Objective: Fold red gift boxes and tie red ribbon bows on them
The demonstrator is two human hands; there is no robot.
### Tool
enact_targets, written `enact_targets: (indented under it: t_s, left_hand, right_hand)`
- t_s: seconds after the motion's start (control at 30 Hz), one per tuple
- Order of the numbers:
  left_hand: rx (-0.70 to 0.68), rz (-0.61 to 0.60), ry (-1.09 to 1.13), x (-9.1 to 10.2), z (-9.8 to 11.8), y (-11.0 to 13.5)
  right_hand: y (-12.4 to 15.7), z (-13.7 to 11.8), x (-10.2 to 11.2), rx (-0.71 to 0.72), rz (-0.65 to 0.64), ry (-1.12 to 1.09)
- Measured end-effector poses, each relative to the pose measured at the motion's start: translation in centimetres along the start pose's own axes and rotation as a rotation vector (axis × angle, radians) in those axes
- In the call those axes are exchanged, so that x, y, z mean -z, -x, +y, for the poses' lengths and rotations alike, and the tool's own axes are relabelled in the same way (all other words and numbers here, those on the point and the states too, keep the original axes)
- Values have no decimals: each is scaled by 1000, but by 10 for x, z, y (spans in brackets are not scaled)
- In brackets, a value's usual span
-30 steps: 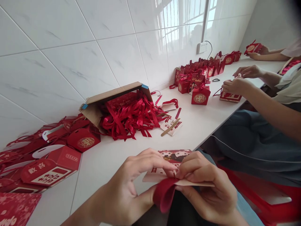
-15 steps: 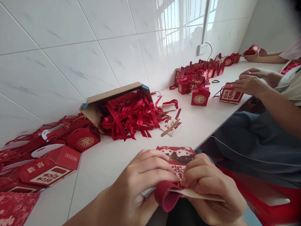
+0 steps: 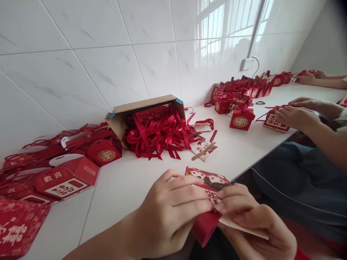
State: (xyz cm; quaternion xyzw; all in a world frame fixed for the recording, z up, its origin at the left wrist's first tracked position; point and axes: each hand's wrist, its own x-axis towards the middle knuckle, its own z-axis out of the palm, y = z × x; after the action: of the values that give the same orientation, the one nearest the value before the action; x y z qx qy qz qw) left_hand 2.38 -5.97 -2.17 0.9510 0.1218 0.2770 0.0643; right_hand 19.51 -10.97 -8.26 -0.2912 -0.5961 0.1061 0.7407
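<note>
Both my hands grip a red printed paper gift box (image 3: 217,181) with cartoon faces and white lettering, low in front of me at the table's edge. My left hand (image 3: 173,211) lies across its left side, fingers bent over the card. My right hand (image 3: 252,216) pinches the right side, where a pale inner edge of card shows. A dark red strip (image 3: 204,228) curves in a loop below the fingers. My fingertips meet near the middle and hide how the strip joins the box.
A cardboard box (image 3: 146,102) on its side spills red ribbons (image 3: 158,135). Red gift boxes (image 3: 67,177) crowd the left; finished-looking ones (image 3: 241,119) stand right. A card and wooden sticks (image 3: 203,151) lie between. Co-workers' hands (image 3: 300,117) handle boxes at right.
My view has shifted, so the table things sit further right or lower. The loop looks flatter and narrower between my hands. The nearer co-worker's hands now hold a ribbon over the box.
</note>
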Motion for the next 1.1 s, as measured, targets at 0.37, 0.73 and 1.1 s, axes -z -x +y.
enact_targets:
  t_s: [0.37,0.73,1.1]
  left_hand:
    - [134,47,97,-10,5,-1]
    - [275,73,128,6,-1,-4]
    - [590,312,-167,32,-4,18]
  right_hand:
    - [27,5,-2,-136,104,-12]
    - [-1,39,44,-241,-543,377]
    - [-3,94,79,-772,357,449]
